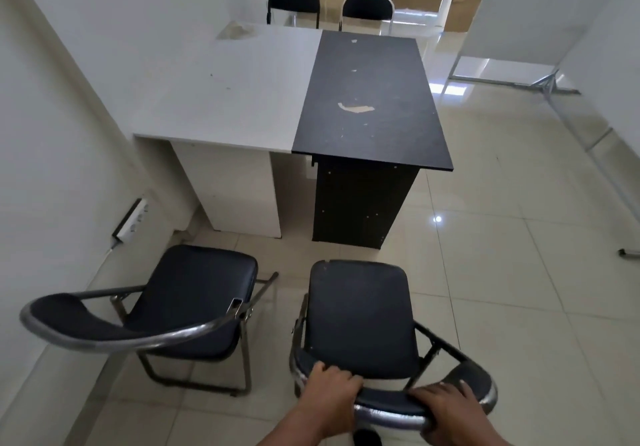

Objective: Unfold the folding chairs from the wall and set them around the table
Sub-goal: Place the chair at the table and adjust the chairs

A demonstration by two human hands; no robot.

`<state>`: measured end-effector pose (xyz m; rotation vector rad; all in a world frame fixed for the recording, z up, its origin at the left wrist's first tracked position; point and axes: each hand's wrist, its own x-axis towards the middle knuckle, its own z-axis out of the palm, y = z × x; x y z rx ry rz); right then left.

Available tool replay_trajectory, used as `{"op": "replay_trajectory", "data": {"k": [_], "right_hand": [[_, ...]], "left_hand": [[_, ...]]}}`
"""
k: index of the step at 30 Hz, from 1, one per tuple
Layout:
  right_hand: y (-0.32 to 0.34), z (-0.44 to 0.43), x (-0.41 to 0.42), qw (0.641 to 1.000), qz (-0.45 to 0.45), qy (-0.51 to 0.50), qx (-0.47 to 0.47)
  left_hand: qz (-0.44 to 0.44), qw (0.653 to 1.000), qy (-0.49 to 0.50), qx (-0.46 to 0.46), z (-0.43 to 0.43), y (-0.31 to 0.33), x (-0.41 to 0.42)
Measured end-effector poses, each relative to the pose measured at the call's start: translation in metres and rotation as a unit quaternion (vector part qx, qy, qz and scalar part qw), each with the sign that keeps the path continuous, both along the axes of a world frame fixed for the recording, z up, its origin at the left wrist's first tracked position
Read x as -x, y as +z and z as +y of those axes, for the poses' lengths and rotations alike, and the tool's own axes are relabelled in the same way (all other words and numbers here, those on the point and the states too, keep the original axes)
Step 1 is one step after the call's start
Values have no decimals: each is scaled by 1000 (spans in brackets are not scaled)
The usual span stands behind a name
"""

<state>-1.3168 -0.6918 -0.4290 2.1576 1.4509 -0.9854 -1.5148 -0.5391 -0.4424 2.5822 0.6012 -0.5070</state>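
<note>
The near right chair [360, 314] is being held by its backrest, both hands' fingers [332, 374] wrapped around it; it is best pushed squarely toward the desk [367, 106].

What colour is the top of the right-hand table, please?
Black, scuffed, with a pale chipped patch, on the right-hand table; it shows best in the head view.

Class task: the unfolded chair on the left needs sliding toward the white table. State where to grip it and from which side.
Grip the left chair by its curved metal backrest rail, from behind. The rail faces the person, arches clear above the seat, and suits two hands, as on the other chair.
</note>
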Motion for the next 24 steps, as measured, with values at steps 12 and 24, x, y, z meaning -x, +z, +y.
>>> {"op": "replay_trajectory", "data": {"k": [12,24], "right_hand": [[0,2,47,977,-154,-89,-119],[-14,30,20,970,-166,-92,-150]], "left_hand": [[-38,999,10,-30,-12,-6,5],[-31,996,31,-76,19,-11,-23]]}}
